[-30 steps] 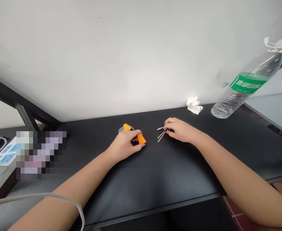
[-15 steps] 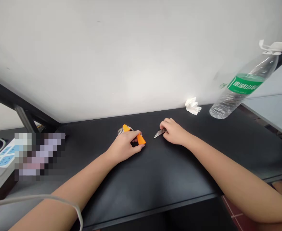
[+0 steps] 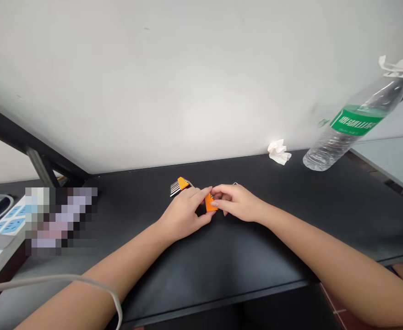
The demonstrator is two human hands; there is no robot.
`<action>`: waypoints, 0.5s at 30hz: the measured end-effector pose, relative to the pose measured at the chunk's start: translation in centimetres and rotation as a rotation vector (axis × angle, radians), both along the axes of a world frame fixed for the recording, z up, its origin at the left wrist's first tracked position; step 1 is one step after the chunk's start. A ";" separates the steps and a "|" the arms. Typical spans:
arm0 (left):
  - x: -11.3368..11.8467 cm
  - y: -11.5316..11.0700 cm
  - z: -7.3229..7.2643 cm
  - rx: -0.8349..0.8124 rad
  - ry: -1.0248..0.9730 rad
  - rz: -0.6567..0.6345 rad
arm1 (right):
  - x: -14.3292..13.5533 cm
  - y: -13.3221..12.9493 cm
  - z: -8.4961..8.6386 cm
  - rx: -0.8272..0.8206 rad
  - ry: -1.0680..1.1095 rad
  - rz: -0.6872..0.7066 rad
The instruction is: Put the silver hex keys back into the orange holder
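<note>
My left hand [image 3: 184, 213] is closed on an orange plastic hex key holder [image 3: 209, 204], gripped between thumb and fingers just above the black tabletop. A second orange piece [image 3: 182, 183], with several thin metal hex keys [image 3: 174, 188] through it, lies beyond the left knuckles; whether the two orange parts are joined is hidden. My right hand [image 3: 236, 201] meets the left at the holder, its thumb and fingers pinched at the holder's right end. A small bit of metal shows there, apparently a hex key. Behind the right hand peeks another metal tip [image 3: 235, 184].
A large water bottle [image 3: 356, 120] with a green label and a crumpled white tissue [image 3: 279, 152] stand by the wall. At left are a power strip [image 3: 11, 222], a blurred-out patch and a white cable [image 3: 67, 277] crossing over my left forearm.
My right hand has moved left from the loose metal keys on the tabletop to the orange holder. The left hand has shifted slightly right, still gripping the holder.
</note>
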State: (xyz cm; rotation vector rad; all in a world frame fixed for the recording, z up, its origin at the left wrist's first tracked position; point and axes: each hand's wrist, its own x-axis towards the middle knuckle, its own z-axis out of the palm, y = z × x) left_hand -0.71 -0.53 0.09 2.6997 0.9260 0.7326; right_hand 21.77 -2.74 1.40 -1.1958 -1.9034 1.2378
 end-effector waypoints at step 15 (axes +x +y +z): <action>0.9 -0.7 0.3 0.082 0.014 -0.001 | -0.9 -0.4 0.2 0.133 -0.066 -0.100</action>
